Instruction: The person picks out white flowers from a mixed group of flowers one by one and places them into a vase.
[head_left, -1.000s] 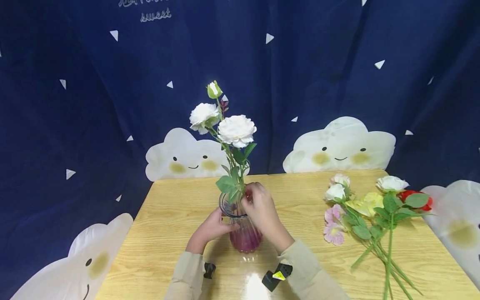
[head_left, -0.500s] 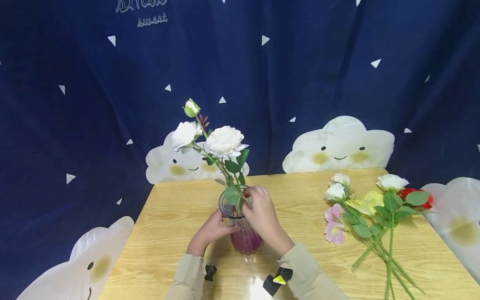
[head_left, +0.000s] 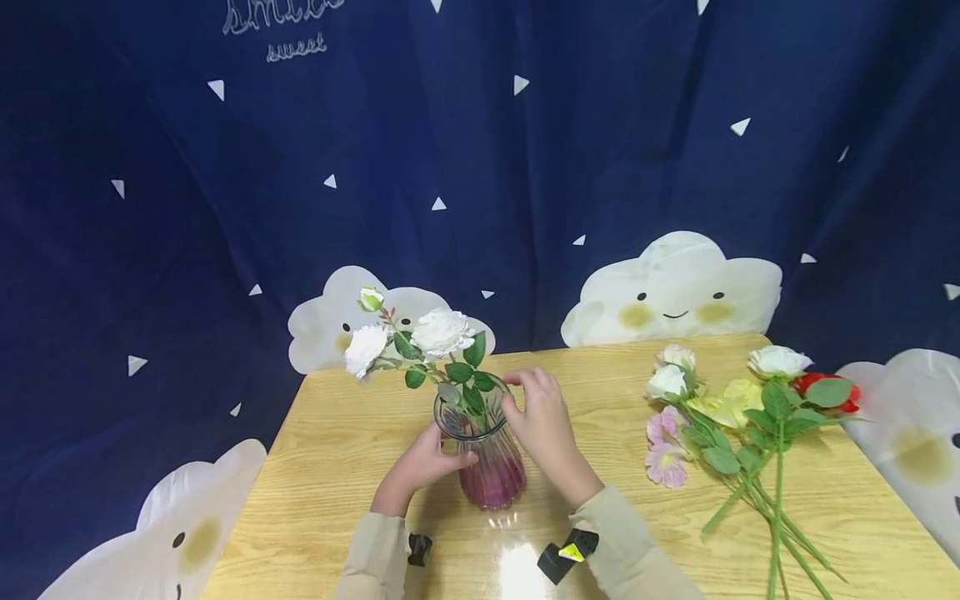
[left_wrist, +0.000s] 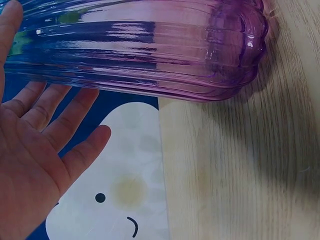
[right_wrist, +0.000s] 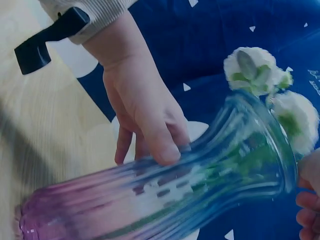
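A ribbed glass vase [head_left: 491, 477], clear above and purple at its base, stands upright on the table. My left hand [head_left: 420, 463] holds it from the left, thumb in front and fingers behind. In the left wrist view, the fingers [left_wrist: 70, 120] spread along the glass. An artificial spray of white roses [head_left: 442, 333], with a bud and green leaves, leans left out of the mouth, its stem inside the vase. Right at the rim's right side is my right hand [head_left: 546, 425], its fingers loosely bent and nothing held between them.
On the table's right lie several artificial flowers: white roses [head_left: 780, 362], a yellow bloom [head_left: 731, 405], pink blossoms [head_left: 666, 446] and a red one [head_left: 840, 392], their green stems [head_left: 780, 517] pointing toward the front. Behind the wooden table [head_left: 337, 467] hangs a dark blue curtain [head_left: 450, 125].
The white rose spray has sunk down into the vase and tipped further left. My right hand has let go of its stem and shifted right at the rim. The left hand stays on the vase.
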